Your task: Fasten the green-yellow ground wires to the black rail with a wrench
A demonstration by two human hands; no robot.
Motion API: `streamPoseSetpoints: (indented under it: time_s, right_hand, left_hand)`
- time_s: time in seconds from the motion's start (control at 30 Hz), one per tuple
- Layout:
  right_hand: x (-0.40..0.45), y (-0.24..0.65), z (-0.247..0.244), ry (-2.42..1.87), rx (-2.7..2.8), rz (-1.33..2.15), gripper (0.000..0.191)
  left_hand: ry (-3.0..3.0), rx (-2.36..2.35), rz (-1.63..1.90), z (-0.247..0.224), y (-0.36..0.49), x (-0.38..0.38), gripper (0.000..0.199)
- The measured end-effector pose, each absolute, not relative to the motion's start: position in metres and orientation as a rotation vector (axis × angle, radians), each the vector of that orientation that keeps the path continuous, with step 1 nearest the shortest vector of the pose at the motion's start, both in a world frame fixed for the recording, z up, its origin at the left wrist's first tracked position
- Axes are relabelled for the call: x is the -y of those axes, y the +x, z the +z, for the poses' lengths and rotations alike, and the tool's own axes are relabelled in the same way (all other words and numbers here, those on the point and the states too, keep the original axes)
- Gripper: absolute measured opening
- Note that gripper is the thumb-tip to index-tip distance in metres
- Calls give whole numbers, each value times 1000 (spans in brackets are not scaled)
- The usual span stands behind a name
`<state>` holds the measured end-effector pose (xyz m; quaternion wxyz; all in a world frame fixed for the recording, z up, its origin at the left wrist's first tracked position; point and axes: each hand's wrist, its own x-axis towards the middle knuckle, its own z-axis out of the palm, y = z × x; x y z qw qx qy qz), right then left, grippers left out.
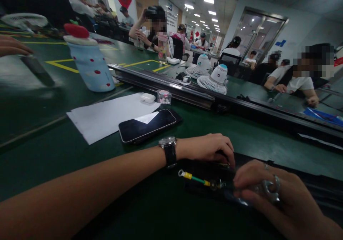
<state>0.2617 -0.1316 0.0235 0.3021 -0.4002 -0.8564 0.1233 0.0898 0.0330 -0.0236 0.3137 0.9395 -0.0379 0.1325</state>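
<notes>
Your left hand (pixel 215 148), a watch (pixel 169 153) on its wrist, is palm down with the fingers curled over the edge of a black strip (pixel 255 158) on the green worktop (pixel 211 124); you cannot tell whether those fingers are clamped on anything. Your right hand (pixel 276 191), wearing rings, has thumb and forefinger drawn close at the right end of a short green-and-yellow wire (pixel 197 178), but blur hides whether they grip it. The wire lies below your left hand, over the black strip, its ring-shaped metal end pointing left. Beyond your left wrist, a dark phone (pixel 160 124) overlaps a white sheet of paper (pixel 104 116); a white earbud case (pixel 147 98) sits at the paper's far edge, just beside a small clear box (pixel 164 98).
</notes>
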Motion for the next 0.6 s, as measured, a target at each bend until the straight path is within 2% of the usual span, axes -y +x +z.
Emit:
streamPoseSetpoints:
  time_s: [0.2, 0.4, 0.6]
  right_hand:
    - [131, 256, 27, -1013, 2285, 302, 9]
    - [132, 256, 26, -1038, 2321, 267, 10]
    - [128, 256, 43, -931, 2576, 100, 25]
  left_hand:
    - [2452, 102, 352, -22, 91, -32, 30]
    - [2446, 91, 356, -24, 92, -32, 20]
    - [2448, 104, 371, -30, 93, -35, 19]
